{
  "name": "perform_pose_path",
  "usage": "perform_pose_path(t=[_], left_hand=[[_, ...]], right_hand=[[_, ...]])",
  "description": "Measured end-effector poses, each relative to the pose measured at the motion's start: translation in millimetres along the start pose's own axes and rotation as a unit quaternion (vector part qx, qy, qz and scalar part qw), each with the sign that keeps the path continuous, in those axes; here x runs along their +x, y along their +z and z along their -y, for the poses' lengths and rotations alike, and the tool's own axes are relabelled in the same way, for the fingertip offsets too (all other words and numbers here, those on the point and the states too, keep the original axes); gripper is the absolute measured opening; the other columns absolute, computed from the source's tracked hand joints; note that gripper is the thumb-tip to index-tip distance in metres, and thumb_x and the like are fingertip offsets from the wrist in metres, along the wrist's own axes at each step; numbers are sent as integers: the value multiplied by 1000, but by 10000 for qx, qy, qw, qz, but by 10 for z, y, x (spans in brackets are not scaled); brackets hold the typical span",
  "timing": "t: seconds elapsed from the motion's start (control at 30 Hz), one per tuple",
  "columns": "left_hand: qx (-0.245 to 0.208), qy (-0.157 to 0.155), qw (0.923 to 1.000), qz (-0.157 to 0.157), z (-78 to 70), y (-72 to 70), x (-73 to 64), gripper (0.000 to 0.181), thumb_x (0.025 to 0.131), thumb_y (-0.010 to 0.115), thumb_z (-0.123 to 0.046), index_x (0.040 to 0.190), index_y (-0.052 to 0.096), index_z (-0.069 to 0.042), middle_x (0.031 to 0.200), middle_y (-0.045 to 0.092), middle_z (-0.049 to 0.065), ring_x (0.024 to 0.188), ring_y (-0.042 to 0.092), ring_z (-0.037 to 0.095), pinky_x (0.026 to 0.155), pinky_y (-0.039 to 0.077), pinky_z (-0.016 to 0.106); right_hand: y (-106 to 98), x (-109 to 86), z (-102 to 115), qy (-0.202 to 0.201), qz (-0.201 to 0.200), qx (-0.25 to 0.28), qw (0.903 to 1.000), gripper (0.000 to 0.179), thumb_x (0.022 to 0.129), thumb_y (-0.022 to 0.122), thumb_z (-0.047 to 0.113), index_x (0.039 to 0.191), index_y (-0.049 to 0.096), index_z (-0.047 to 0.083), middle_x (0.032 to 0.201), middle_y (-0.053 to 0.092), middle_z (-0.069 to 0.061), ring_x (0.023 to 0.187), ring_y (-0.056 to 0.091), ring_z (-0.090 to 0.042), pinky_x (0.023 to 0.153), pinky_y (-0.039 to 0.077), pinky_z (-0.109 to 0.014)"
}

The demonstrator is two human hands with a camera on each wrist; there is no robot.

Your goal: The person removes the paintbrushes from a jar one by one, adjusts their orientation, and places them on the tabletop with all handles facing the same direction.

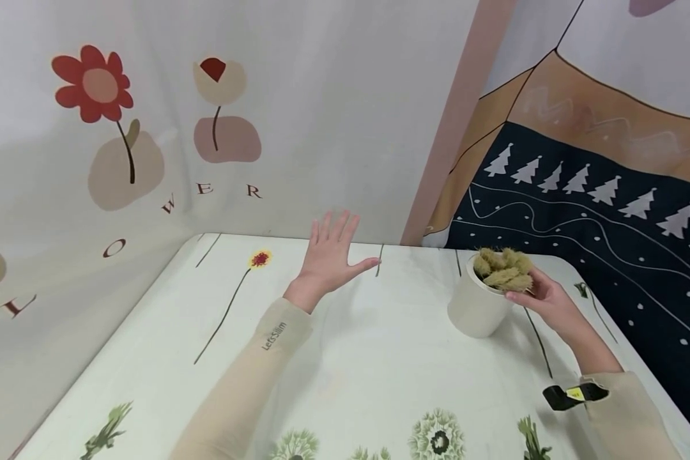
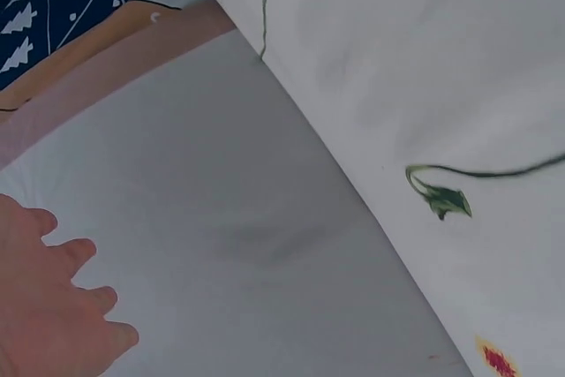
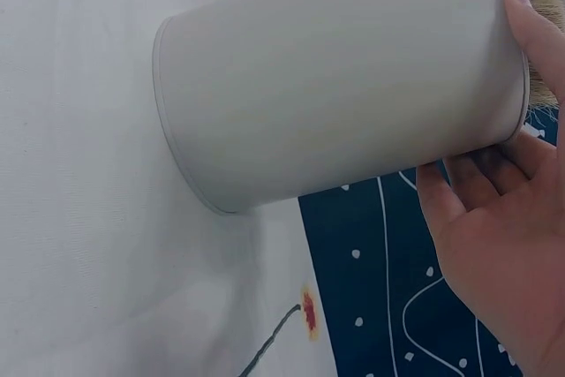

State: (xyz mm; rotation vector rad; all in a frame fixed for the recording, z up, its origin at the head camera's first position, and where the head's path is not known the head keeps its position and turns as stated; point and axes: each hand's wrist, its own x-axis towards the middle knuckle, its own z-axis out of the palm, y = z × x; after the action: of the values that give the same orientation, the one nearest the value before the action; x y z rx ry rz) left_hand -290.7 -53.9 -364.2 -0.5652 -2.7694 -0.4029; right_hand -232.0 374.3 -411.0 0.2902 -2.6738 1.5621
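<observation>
A plain white cylindrical pot stands toward the right of the table, with fuzzy yellow-green dried plant heads showing at its mouth. My right hand grips the pot by its upper rim. In the right wrist view, the thumb lies on one side of the pot near the rim and the fingers curl against the other side. Some bristly plant matter pokes out past the rim. My left hand, palm down with fingers spread, is over the back middle of the table and holds nothing.
A white cloth printed with flowers and stems covers the table. Behind it hangs a pale curtain with flower prints and letters. On the right hangs dark blue fabric with white trees. A black strap is by my right cuff.
</observation>
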Motion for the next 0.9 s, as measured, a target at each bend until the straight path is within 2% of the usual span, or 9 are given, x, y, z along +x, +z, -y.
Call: perform_pose_path(t=[0.17,0.27,0.37,0.47,0.53,0.6,0.77,0.83,0.9], left_hand=[[-101,75,9999,-6,-114,44,34,95,80,35,-80,152,8,-24,159,8,1,146,-4,30,117,-5,49],[-213,105,9997,2,-182,68,54,95,80,36,-80,152,9,-24,159,9,1,146,-6,27,117,-6,49],[-240,121,9996,29,-246,95,71,96,80,35,-81,152,9,-24,159,9,0,146,-6,26,117,-5,48],[-229,137,9996,55,-310,113,91,96,80,34,-81,152,9,-23,159,10,-1,146,-4,25,118,-4,46],[-214,156,9996,57,-357,119,106,95,81,34,-80,152,10,-23,158,12,-1,146,-1,25,118,-1,46],[-161,196,9997,47,-406,125,126,93,82,34,-79,152,11,-23,158,14,-1,146,3,25,119,2,45],[-171,337,9993,-25,-530,143,164,87,84,38,-74,151,17,-22,156,21,-2,145,12,23,119,8,42],[-239,405,9989,-67,-578,154,174,85,85,39,-73,151,20,-21,155,23,-2,145,14,22,119,9,40],[-311,480,9983,-121,-623,169,183,84,86,40,-71,150,22,-20,155,25,-2,144,17,22,119,10,39]], right_hand=[[-81,194,-613,-15,-227,-54,9997,73,89,65,31,148,22,36,151,30,-1,123,44,-2,82,47,-11],[-94,213,-684,-181,-191,240,9994,73,90,65,29,149,23,33,151,30,1,124,45,-3,89,48,-16],[-95,190,-596,-349,-62,411,9985,71,92,62,20,150,22,28,152,29,-1,123,46,-3,86,49,-16],[-57,106,-291,-222,53,215,9995,72,93,60,19,151,18,27,154,23,-7,123,46,-6,80,48,-10],[-28,32,-52,-119,171,181,9996,72,94,59,19,152,16,24,155,19,-14,127,43,-15,80,47,-10],[-3,-8,47,-115,141,139,9997,72,94,58,19,152,15,24,155,19,-15,128,43,-16,81,46,-9],[-47,74,-242,-170,67,59,9998,72,94,60,22,151,16,29,154,23,-7,129,42,-12,93,50,-27],[-69,93,-299,-109,144,10,9998,74,93,60,26,151,14,30,155,20,-8,132,38,-17,97,48,-36],[-64,93,-325,-121,115,106,9998,73,94,59,24,151,14,31,155,20,-7,131,40,-11,95,49,-29]])
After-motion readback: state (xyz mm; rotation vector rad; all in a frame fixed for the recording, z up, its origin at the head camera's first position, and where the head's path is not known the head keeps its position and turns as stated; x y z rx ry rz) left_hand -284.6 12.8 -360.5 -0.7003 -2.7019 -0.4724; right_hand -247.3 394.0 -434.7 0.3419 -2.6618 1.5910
